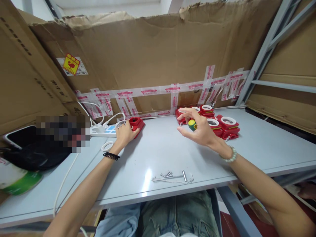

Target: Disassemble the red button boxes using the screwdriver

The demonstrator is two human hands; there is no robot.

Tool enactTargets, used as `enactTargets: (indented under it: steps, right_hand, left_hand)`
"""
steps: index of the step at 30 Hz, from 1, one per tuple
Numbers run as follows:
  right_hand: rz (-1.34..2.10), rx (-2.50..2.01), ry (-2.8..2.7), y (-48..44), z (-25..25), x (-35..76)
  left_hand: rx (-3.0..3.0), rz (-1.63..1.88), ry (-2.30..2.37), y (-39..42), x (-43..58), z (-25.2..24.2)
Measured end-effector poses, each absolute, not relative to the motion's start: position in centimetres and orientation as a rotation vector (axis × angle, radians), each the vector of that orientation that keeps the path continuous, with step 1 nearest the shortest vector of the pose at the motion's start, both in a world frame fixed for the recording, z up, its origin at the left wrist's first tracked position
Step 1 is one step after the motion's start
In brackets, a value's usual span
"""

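The red part [135, 123] is being grasped by your left hand [124, 133] on the surface [160, 151] while your right hand [202, 132] is gripping the screwdriver [192, 125], so be pressing the part flat.

- Just beyond screws [172, 176]: bare table [160, 148], open lane.
- Beyond-right of screws: red housings [222, 126] block.
- Beyond-left: power strip [103, 131], cables [112, 118].
- Far beyond: cardboard wall [153, 59].

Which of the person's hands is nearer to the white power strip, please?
Left. The left hand rests on a red part just right of the power strip; the right hand, holding a green-yellow tool, is much farther right.
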State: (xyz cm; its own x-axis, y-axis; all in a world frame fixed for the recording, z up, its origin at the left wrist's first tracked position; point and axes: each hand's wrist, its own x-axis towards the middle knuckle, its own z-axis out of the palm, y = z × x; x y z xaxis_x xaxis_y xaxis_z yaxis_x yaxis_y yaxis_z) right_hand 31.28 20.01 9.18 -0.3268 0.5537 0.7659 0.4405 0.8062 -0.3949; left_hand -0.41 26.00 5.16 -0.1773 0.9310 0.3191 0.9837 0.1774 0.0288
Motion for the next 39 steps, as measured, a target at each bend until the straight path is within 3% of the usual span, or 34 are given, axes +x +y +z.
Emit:
enactTargets:
  steps: [6, 14, 22, 31, 39]
  right_hand:
    - [0.071, -0.88, -1.963, 20.2, 9.5, 31.4]
    - [-0.319, -1.675, -1.768, 21.9, 11.3, 35.6]
    - [-0.176, -2.231, -1.915, 22.7, 11.1, 38.3]
    - [-0.068, -2.023, -2.253, 21.1, 11.2, 36.7]
    - [0.162, -1.324, -2.584, 19.5, 10.2, 31.4]
  left_hand:
    - [-1.755, -0.317, -2.244, 26.5, 0.1, 4.8]
    - [-1.87, -0.507, -1.967, 23.8, 0.7, 5.7]
    - [-2.062, -0.432, -1.858, 21.0, 1.9, 6.6]
    - [-2.265, -0.411, -1.78, 20.2, 2.2, 6.8]
    - [-2.86, -0.516, -1.36, 17.3, 4.9, 7.5]
